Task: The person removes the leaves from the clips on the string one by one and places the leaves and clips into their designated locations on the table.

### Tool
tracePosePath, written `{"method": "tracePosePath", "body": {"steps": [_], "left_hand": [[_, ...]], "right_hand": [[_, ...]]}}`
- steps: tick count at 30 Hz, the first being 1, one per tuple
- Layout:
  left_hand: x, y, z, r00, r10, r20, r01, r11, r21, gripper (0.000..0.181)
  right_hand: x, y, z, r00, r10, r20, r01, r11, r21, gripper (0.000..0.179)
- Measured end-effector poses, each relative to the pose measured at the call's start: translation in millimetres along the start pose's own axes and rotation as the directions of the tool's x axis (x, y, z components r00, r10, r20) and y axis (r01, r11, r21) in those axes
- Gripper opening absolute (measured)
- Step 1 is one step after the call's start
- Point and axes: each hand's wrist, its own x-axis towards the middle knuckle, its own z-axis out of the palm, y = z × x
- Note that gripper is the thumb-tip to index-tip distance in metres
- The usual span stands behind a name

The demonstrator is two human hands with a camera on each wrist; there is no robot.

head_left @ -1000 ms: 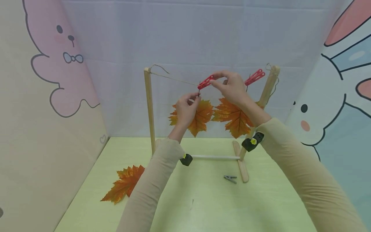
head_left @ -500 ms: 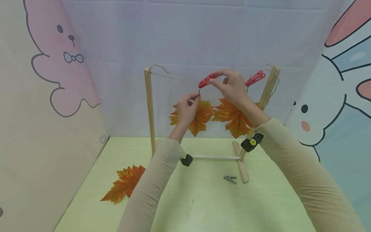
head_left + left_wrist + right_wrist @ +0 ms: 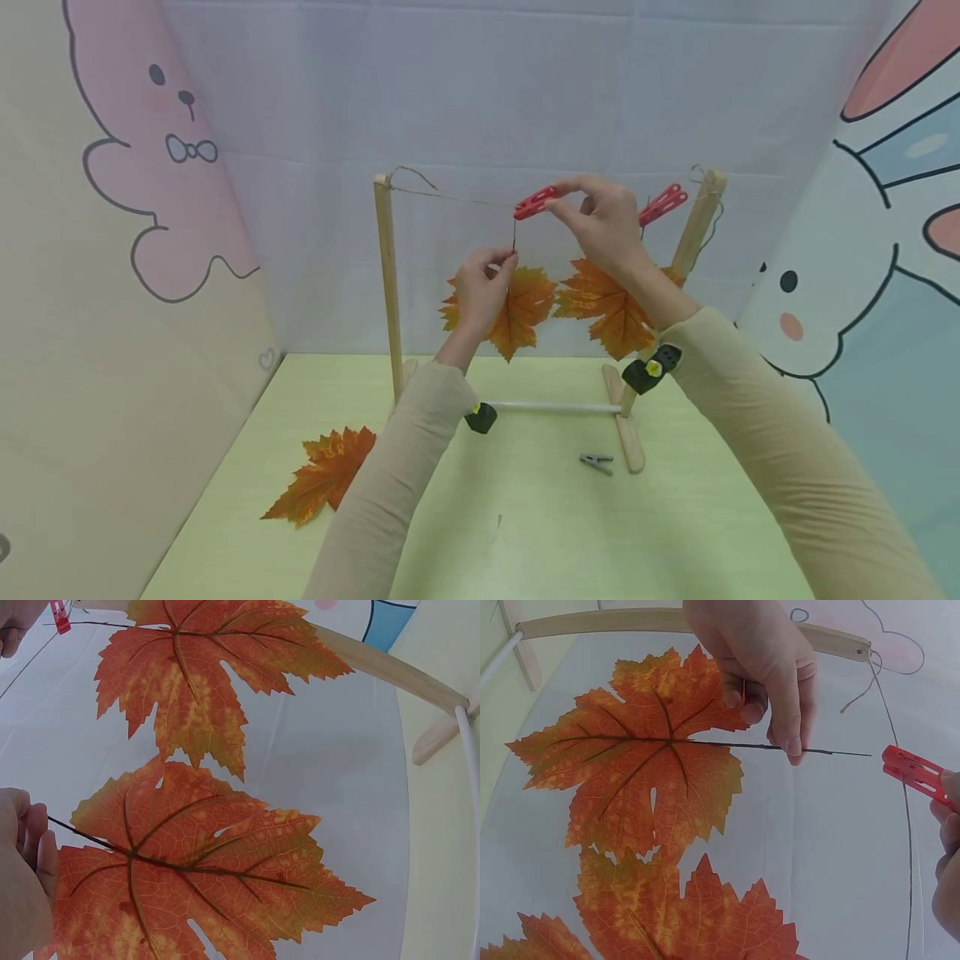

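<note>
My left hand (image 3: 483, 292) pinches the dark stem (image 3: 757, 746) of an orange maple leaf (image 3: 521, 312), which hangs below the twine (image 3: 461, 198). My right hand (image 3: 603, 225) pinches the handle end of a red clothespin (image 3: 534, 203). In the right wrist view the clothespin's jaws lie at the twine, and the stem's tip stands a small gap short of them. To the right, a second maple leaf (image 3: 611, 304) hangs from another red clothespin (image 3: 662, 204), partly behind my right forearm.
The twine runs between a left wooden post (image 3: 386, 292) and a right wooden post (image 3: 697, 221), joined low down by a white rod (image 3: 555, 407). A grey clothespin (image 3: 596, 462) lies on the table (image 3: 555, 533). Another maple leaf (image 3: 322, 479) lies at left, partly behind my left sleeve.
My right hand has raised the red clothespin slightly, and the twine with it. My left hand and its leaf have sunk a little; the stem no longer shows above the clothespin.
</note>
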Motion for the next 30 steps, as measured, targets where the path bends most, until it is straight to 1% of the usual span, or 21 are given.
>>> {"method": "tracePosePath", "body": {"steps": [4, 7, 9, 19, 21, 24, 28, 30], "left_hand": [[-1.7, -2.1, -1.0, 1.000, -0.003, 0.004, 0.003, 1.000, -0.003, 0.016], [-3.3, -4.0, -2.0, 1.000, -0.003, 0.007, 0.003, 1.000, -0.018, 0.016], [-4.4, -5.5, -2.9, 1.000, 0.001, 0.005, 0.000, 1.000, -0.023, 0.016], [-8.2, -12.9, -10.0, 1.000, 0.002, 0.005, -0.002, 1.000, -0.025, 0.016], [-8.8, -13.9, -11.8, 1.000, 0.001, 0.001, -0.001, 1.000, -0.016, 0.016], [-10.2, -14.8, -15.2, 1.000, -0.002, -0.001, 0.002, 1.000, -0.006, 0.016], [-13.3, -17.5, -20.7, 1.000, -0.015, 0.011, 0.015, 1.000, 0.019, 0.017], [-15.2, -19.8, -23.6, 1.000, -0.023, 0.017, 0.023, 0.999, 0.029, 0.017]], "right_hand": [[-0.2, 0, 0, 0.996, -0.051, -0.068, 0.054, 0.997, 0.046, 0.022], [0.2, 1, 0, 0.992, -0.081, -0.102, 0.087, 0.994, 0.059, 0.022], [0.2, 0, 0, 0.990, -0.080, -0.115, 0.089, 0.994, 0.070, 0.021], [-2.2, -3, -4, 0.990, -0.041, -0.134, 0.057, 0.991, 0.117, 0.021], [-3.2, -2, -4, 0.990, -0.046, -0.136, 0.063, 0.990, 0.128, 0.022], [-5.4, 0, -4, 0.987, -0.081, -0.141, 0.102, 0.985, 0.142, 0.022], [-11.0, 2, -4, 0.979, -0.125, -0.162, 0.151, 0.975, 0.162, 0.022], [-14.9, 2, -5, 0.978, -0.124, -0.170, 0.153, 0.974, 0.167, 0.022]]}}
